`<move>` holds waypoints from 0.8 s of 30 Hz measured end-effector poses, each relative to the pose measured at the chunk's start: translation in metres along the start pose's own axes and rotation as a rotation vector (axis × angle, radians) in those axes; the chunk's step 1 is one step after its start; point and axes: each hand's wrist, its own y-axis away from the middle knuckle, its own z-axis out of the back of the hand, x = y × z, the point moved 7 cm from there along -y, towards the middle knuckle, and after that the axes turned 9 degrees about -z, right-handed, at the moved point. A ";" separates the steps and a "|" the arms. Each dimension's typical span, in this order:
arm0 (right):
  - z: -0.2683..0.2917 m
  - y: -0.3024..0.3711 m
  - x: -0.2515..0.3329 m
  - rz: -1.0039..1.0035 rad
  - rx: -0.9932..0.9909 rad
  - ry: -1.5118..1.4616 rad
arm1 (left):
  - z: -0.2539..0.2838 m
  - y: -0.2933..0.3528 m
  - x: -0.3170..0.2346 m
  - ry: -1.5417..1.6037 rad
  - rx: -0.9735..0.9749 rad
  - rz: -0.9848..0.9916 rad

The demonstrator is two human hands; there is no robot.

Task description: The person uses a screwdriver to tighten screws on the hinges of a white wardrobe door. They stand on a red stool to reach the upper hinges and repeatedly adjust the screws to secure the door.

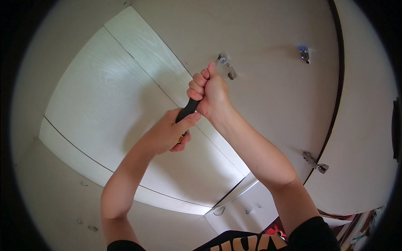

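Observation:
Both my hands are raised to a black tool with a yellow part low on it. My right hand is closed around its upper end, thumb pointing up. Below it, my left hand wraps the lower part, thumb lying along the black body. Just past my right thumb a thin metal rod shows; whether it belongs to the tool I cannot tell. It lies close to a small metal fitting on the pale cabinet panel. My hands hide most of the tool.
A white wood-grain panel with dark seams lies behind my left arm. Another metal bracket is fixed at the upper right. A metal hinge joins the side panel to the door. Small fittings dot the lower left.

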 end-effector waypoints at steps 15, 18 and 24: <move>0.003 -0.004 0.017 0.246 -0.184 -0.063 | 0.012 0.004 0.009 0.436 0.009 0.046; 0.007 -0.002 0.016 0.226 -0.139 -0.028 | -0.006 0.007 0.023 0.661 0.016 0.122; 0.007 -0.002 0.008 0.164 -0.021 -0.094 | 0.006 0.012 0.005 -0.085 -0.116 -0.031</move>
